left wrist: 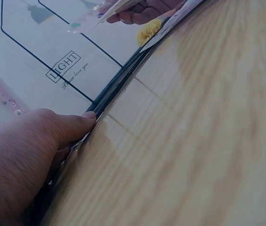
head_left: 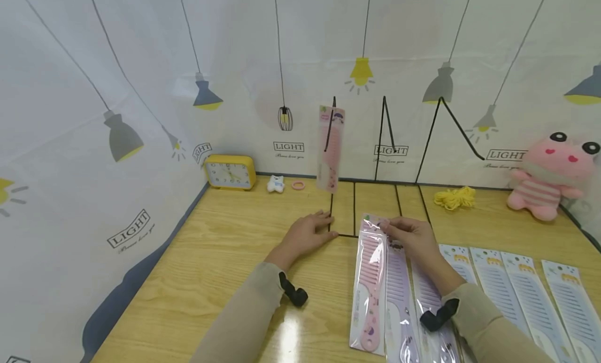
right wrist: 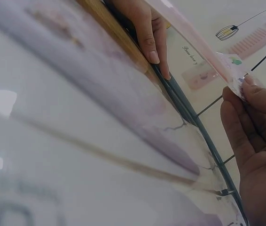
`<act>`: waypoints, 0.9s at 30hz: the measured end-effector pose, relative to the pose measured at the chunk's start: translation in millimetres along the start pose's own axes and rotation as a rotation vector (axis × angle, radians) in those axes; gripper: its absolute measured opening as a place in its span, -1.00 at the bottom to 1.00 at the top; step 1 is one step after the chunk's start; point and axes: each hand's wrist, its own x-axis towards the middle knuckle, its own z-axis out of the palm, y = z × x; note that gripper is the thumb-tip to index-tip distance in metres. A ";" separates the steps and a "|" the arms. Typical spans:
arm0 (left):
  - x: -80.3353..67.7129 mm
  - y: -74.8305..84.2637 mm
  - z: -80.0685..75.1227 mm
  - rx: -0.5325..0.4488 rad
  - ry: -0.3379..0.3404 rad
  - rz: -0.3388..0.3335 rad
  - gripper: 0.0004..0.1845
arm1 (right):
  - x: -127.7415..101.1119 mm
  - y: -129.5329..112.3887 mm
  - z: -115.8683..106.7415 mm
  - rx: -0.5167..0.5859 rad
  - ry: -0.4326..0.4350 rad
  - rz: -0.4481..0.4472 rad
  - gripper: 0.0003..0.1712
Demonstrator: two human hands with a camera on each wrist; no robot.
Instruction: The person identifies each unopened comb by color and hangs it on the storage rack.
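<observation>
My right hand (head_left: 413,243) pinches the top of a clear packet holding a pink comb (head_left: 368,295); in the right wrist view the packet's top (right wrist: 231,77) sits between thumb and fingers. Fairly straight fingers of my left hand (head_left: 307,235) rest at the left side of a black wire rack (head_left: 346,236) on the table. Another packaged pink comb (head_left: 331,149) hangs from the rack's left arm, while its other two arms carry nothing. Just right of the pinched packet lie packaged purple combs (head_left: 398,300), partly covered by my right hand and forearm.
Several packaged blue combs (head_left: 502,279) lie in a row at the right. Along the back stand a yellow clock (head_left: 230,172), a small white bear figure (head_left: 276,184), a pink ring (head_left: 298,185), yellow yarn (head_left: 454,197) and a pink plush toy (head_left: 547,175). A printed backdrop rises behind the table.
</observation>
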 end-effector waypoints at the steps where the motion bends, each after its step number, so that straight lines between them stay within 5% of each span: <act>1: 0.0 0.2 -0.1 -0.001 -0.002 0.001 -0.39 | -0.2 -0.4 -0.3 -0.005 0.008 0.006 -0.44; 19: -1.9 0.6 -0.7 0.010 0.002 0.001 -0.39 | 1.7 -4.2 -0.7 -0.005 0.047 0.044 -0.34; 27: -0.2 -1.6 1.0 0.025 0.006 0.002 -0.38 | -2.2 -14.9 0.6 0.136 0.062 -0.080 -0.52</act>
